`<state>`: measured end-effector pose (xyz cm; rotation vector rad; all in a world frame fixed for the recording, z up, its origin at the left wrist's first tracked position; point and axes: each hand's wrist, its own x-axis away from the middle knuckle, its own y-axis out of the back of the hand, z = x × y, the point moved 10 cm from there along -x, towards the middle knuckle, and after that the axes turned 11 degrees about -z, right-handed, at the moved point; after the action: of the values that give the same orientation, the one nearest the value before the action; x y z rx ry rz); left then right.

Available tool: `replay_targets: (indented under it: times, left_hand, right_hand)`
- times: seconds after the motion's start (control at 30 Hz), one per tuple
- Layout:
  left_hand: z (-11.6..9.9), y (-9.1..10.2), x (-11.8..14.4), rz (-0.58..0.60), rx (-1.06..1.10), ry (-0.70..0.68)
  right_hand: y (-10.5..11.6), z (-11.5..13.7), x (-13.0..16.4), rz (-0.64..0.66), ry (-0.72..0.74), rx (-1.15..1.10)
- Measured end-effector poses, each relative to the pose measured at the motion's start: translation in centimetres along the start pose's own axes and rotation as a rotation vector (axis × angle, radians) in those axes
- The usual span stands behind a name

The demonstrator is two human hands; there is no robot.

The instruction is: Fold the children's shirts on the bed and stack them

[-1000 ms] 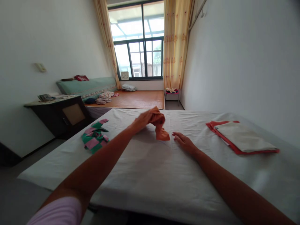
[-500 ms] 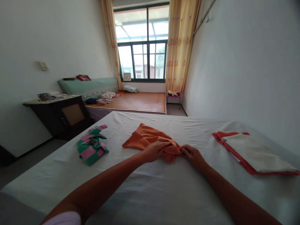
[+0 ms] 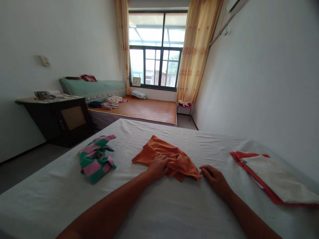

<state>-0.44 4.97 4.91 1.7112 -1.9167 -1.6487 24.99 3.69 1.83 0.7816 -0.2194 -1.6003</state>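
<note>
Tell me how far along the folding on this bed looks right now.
Done: a folded white cloth lies on a folded red one at the right. In hand: the orange garment lies crumpled on the sheet; the left hand grips its middle, and the right hand pinches its near corner. Left: the green and pink striped garment lies bunched, untouched.

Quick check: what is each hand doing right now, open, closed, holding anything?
Left hand: fingers curled into the crumpled orange cloth, gripping it on the bed.
Right hand: pinching the cloth's right edge, fingers curled.
</note>
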Motion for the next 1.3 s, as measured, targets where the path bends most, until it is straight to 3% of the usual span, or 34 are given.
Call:
replay_targets:
  times: [0.2, 0.4, 0.67, 0.9, 1.03, 1.13, 1.3]
  left_hand:
    - [-1.9, -0.9, 0.7, 0.078, -0.126, -0.120]
    - [-1.2, -0.6, 0.7, 0.100, -0.053, -0.115]
    - [-0.3, -1.4, 0.2, 0.144, 0.045, -0.081]
    - [-0.4, -1.4, 0.0, 0.146, 0.096, -0.096]
    - [-1.0, -1.1, 0.0, 0.138, 0.104, -0.100]
    - [-1.5, -1.0, 0.0, 0.131, 0.082, -0.090]
    - [-2.7, -1.0, -0.3, 0.134, 0.016, -0.085]
  right_hand:
    - [-0.2, -1.0, -0.4, -0.009, -0.040, 0.058]
    - [-0.8, -0.6, -0.7, -0.014, -0.070, 0.127]
    - [-0.4, 0.1, -1.5, -0.113, -0.069, 0.164]
    - [1.1, 0.0, 1.4, -0.137, -0.104, 0.182]
    - [2.0, -0.6, 2.6, -0.077, -0.156, 0.160]
    - [1.0, 0.3, 1.3, 0.066, -0.137, 0.082]
    - [-2.6, 5.7, -0.5, 0.261, 0.224, 0.057]
